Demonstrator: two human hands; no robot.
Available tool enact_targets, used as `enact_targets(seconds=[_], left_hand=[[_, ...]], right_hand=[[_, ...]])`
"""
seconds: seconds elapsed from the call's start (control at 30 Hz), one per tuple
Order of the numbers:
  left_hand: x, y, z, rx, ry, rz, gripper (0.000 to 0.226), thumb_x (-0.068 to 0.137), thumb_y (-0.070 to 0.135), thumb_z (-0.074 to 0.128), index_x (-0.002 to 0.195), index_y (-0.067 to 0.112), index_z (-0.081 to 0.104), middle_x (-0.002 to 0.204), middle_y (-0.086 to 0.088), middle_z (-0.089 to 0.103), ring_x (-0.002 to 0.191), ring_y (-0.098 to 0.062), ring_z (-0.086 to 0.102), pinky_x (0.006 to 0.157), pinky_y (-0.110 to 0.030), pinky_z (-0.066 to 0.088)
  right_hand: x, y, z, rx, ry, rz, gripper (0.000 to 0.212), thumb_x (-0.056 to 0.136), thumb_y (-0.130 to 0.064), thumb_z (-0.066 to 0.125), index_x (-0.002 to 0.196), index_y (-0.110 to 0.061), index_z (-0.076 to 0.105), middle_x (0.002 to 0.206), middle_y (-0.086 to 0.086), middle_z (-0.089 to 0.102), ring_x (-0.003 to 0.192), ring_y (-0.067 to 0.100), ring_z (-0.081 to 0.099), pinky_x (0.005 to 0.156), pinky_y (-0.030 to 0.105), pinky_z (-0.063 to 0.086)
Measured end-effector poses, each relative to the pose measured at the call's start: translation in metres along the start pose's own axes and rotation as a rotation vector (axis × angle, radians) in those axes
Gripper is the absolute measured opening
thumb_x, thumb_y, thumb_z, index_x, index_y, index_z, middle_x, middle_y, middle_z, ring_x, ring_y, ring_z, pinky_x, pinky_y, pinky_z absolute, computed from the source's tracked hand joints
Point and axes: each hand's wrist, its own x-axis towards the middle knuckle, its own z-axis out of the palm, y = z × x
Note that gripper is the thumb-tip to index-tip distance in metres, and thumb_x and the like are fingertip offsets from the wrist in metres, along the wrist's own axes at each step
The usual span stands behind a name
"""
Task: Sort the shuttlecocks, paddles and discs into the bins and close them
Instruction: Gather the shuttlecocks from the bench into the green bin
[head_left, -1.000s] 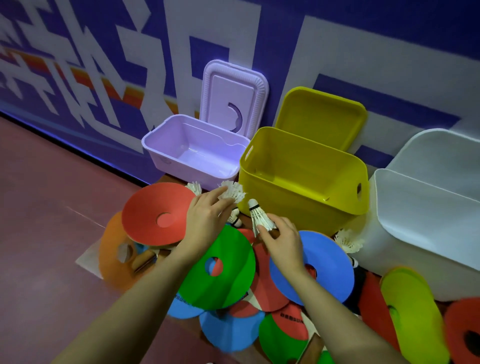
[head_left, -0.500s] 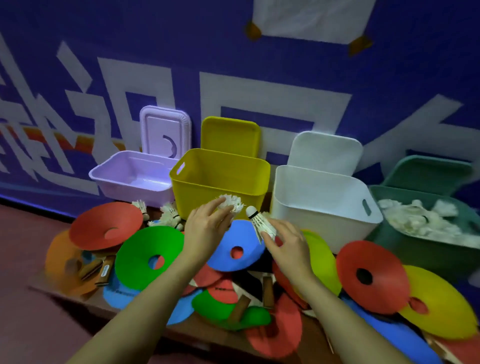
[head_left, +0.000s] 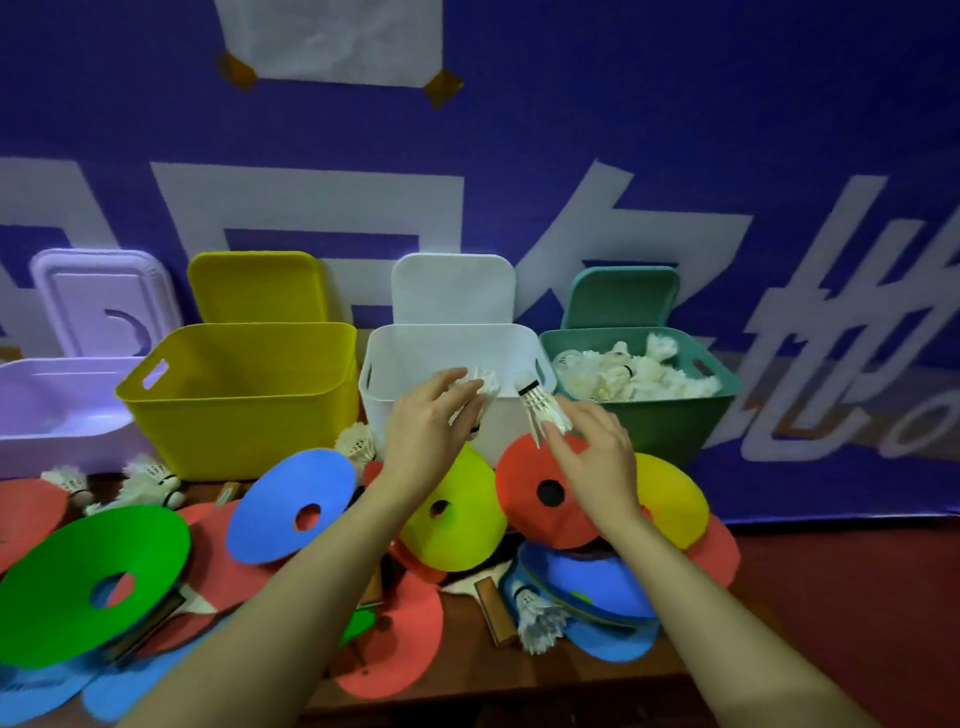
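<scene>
Pinched between the thumb and fingers of the right hand (head_left: 592, 457), a shuttlecock (head_left: 543, 410) was held in front of the white bin (head_left: 415, 364), its long axis tilted, the black-banded cork tip pointing toward 11 o'clock and the feather skirt toward 5 o'clock against the fingers. A second shuttlecock (head_left: 480, 387) was held by the left hand (head_left: 426, 431), the fingers curled round it; only its white feathers were seen past the fingertips, toward 1 o'clock from the hand, so which way its cork pointed could not be told. Both hands were raised above the pile, near each other but apart.

Four open bins were lined up against the purple wall, each with its lid leaned upright behind it: a lilac bin (head_left: 47, 405) at 9 o'clock, a yellow bin (head_left: 244, 405) beside it, the white bin at the centre, and a green bin (head_left: 670, 421) toward 2 o'clock, in which a heap of white shuttlecocks was seen.

Below the hands, holed discs were spread overlapping: a green disc (head_left: 67, 577) at 8 o'clock, a blue disc (head_left: 280, 499), a yellow-green disc (head_left: 462, 530) and a red disc (head_left: 524, 493). Loose shuttlecocks (head_left: 150, 480) lay before the lilac bin, and another one (head_left: 537, 618) lay at 6 o'clock, cork toward 11 o'clock, beside a wooden paddle handle (head_left: 496, 608)
</scene>
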Motion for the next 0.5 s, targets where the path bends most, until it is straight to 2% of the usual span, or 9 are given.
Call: enact_targets(seconds=[0.13, 0.23, 0.33, 0.4, 0.47, 0.5], left_hand=[[0.035, 0.017, 0.049, -0.059, -0.072, 0.015, 0.037, 0.090, 0.036, 0.047, 0.099, 0.010, 0.072, 0.106, -0.012, 0.068, 0.086, -0.031, 0.067, 0.069, -0.042, 0.055], [0.059, 0.023, 0.085, -0.084, -0.111, 0.013, 0.040, 0.089, 0.036, 0.043, 0.101, 0.010, 0.072, 0.106, -0.010, 0.068, 0.087, -0.030, 0.067, 0.070, -0.042, 0.055], [0.083, 0.025, 0.123, -0.157, -0.147, 0.000, 0.040, 0.089, 0.037, 0.043, 0.101, 0.011, 0.071, 0.107, -0.007, 0.067, 0.089, -0.026, 0.065, 0.071, -0.038, 0.054], [0.098, 0.026, 0.150, -0.215, -0.197, 0.010, 0.034, 0.090, 0.032, 0.048, 0.102, 0.011, 0.071, 0.106, -0.006, 0.066, 0.091, -0.024, 0.064, 0.073, -0.036, 0.053], [0.110, 0.026, 0.177, -0.253, -0.249, 0.008, 0.026, 0.090, 0.022, 0.054, 0.108, 0.010, 0.068, 0.107, -0.008, 0.064, 0.093, -0.025, 0.063, 0.075, -0.034, 0.051], [0.115, 0.026, 0.190, -0.262, -0.278, -0.002, 0.025, 0.090, 0.019, 0.056, 0.112, 0.011, 0.067, 0.110, -0.008, 0.063, 0.095, -0.025, 0.062, 0.076, -0.033, 0.049]], right_hand=[[0.030, 0.036, -0.016, -0.008, 0.042, 0.062, 0.034, 0.084, -0.023, 0.065, 0.115, -0.009, 0.066, 0.108, 0.007, 0.066, 0.105, 0.027, 0.058, 0.090, 0.047, 0.046], [0.060, 0.062, -0.024, -0.045, 0.037, 0.121, 0.034, 0.085, -0.021, 0.067, 0.117, -0.009, 0.065, 0.111, 0.006, 0.065, 0.108, 0.026, 0.056, 0.095, 0.045, 0.044], [0.093, 0.093, -0.030, -0.113, 0.045, 0.154, 0.033, 0.085, -0.022, 0.067, 0.116, -0.010, 0.065, 0.109, 0.007, 0.064, 0.105, 0.026, 0.057, 0.095, 0.048, 0.042], [0.114, 0.113, -0.034, -0.122, 0.017, 0.186, 0.034, 0.087, -0.023, 0.065, 0.118, -0.009, 0.063, 0.110, 0.007, 0.062, 0.102, 0.023, 0.056, 0.094, 0.040, 0.041], [0.131, 0.130, -0.038, -0.091, -0.025, 0.234, 0.036, 0.089, -0.022, 0.062, 0.123, -0.008, 0.060, 0.113, 0.006, 0.058, 0.097, 0.013, 0.051, 0.086, 0.019, 0.036], [0.138, 0.139, -0.039, -0.096, -0.034, 0.246, 0.037, 0.090, -0.022, 0.061, 0.124, -0.009, 0.059, 0.113, 0.005, 0.057, 0.094, 0.009, 0.048, 0.080, 0.013, 0.032]])
